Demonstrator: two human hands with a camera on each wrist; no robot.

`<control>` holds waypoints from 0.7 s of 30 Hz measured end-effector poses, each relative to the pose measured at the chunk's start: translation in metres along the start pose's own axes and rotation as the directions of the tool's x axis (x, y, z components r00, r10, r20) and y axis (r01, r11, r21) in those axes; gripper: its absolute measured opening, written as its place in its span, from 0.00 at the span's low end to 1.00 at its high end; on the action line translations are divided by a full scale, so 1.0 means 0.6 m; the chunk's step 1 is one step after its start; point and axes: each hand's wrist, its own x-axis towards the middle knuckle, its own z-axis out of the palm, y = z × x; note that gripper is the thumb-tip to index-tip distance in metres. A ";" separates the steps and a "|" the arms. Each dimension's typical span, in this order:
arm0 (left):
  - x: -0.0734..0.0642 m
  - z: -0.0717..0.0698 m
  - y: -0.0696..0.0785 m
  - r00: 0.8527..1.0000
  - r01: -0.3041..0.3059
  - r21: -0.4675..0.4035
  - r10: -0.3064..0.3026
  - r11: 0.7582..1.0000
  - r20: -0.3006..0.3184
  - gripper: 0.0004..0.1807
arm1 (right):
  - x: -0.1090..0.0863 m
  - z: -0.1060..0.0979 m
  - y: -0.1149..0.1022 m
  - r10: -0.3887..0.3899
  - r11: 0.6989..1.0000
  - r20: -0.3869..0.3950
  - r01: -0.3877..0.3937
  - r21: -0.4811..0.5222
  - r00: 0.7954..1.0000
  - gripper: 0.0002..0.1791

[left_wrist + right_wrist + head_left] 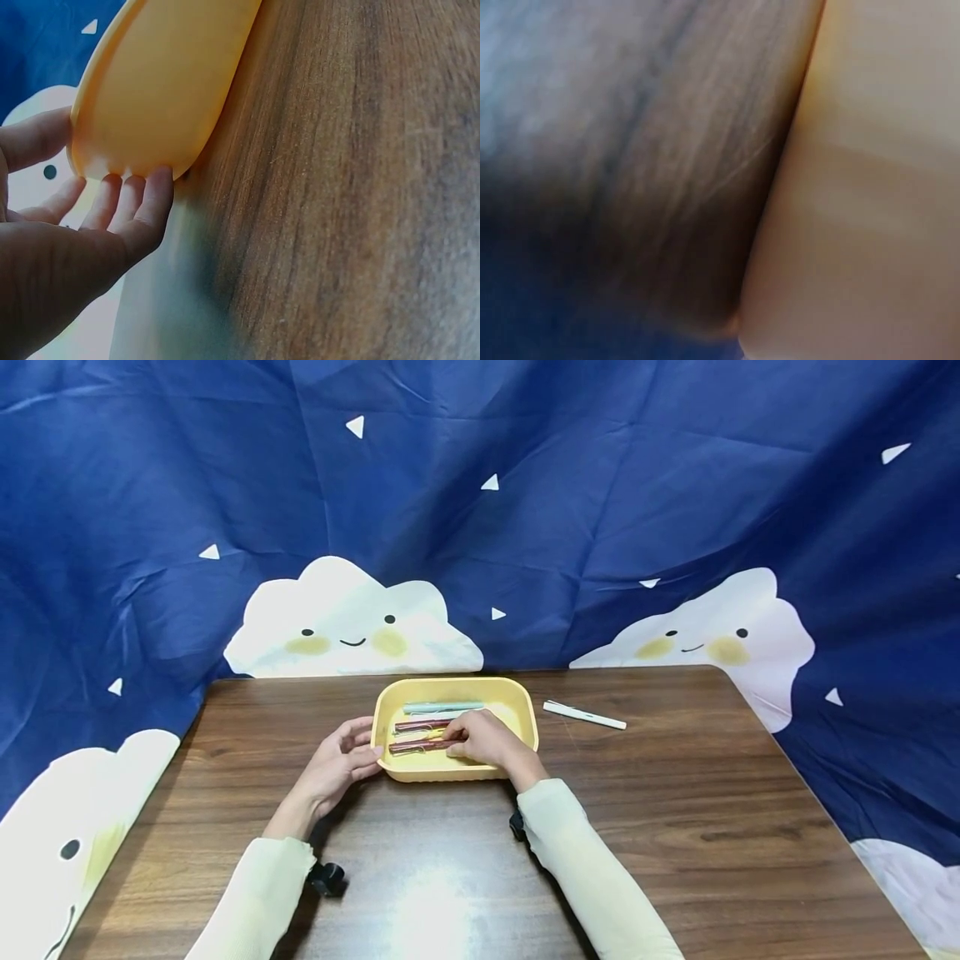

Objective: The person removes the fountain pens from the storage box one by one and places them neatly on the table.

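Observation:
A shallow yellow tray (517, 692) with rounded corners stands at the back of the table. Inside it lie several pens side by side: a pale green pen (444, 707), a dark red pen (420, 725), a yellow one partly hidden, and a second dark red pen (417, 746) nearest the front. My left hand (337, 764) holds the tray's left end, thumb at the rim and fingertips against the outer wall (165, 90). Reaching in over the front rim, my right hand (483, 739) pinches the front dark red pen by its right end. The right wrist view is blurred.
A white pen (585, 715) lies on the wooden table (675, 793) to the right of the tray. Behind the table's back edge hangs a blue cloth (525, 527) with white clouds.

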 end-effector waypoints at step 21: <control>0.002 0.001 -0.003 1.000 -0.018 0.001 0.018 1.000 0.005 0.35 | 0.000 -0.002 -0.004 0.020 0.998 0.044 -0.018 -0.057 0.999 0.02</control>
